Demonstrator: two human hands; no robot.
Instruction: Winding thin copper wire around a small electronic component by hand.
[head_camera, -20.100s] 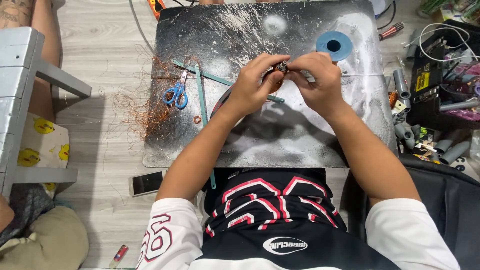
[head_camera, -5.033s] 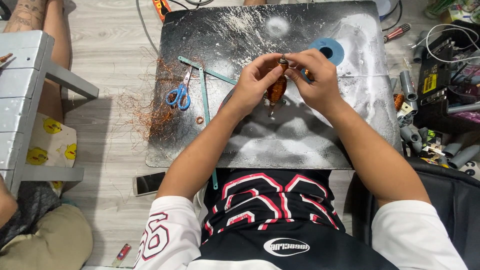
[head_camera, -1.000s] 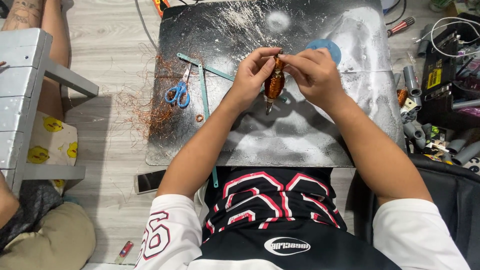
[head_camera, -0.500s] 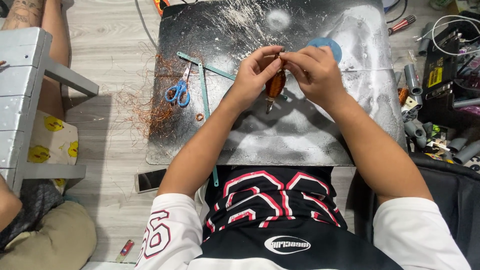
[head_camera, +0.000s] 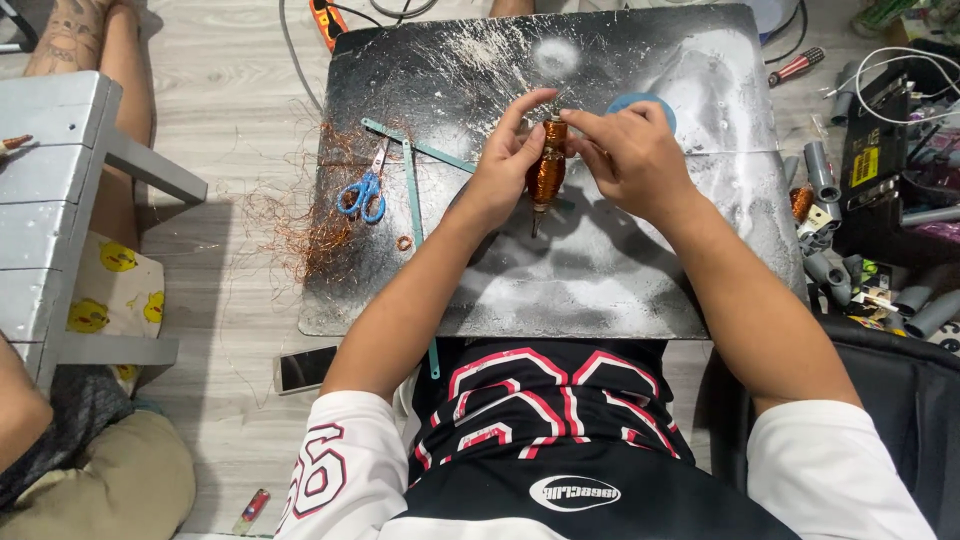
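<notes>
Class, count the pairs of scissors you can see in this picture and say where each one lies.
1. The blue-handled scissors lie on the left part of the black board, beside the tangle of copper wire. Others may be hidden in the clutter at right.

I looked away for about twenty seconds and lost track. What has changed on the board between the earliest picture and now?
The copper-wound rotor now stands upright between the left hand and right hand; earlier both hands pinched something small and grey, lying sideways, further right. The blue roll, once clear of the hands, is now partly hidden by the right hand. The scissors, the loose copper wire and the phone lie as before.
</notes>
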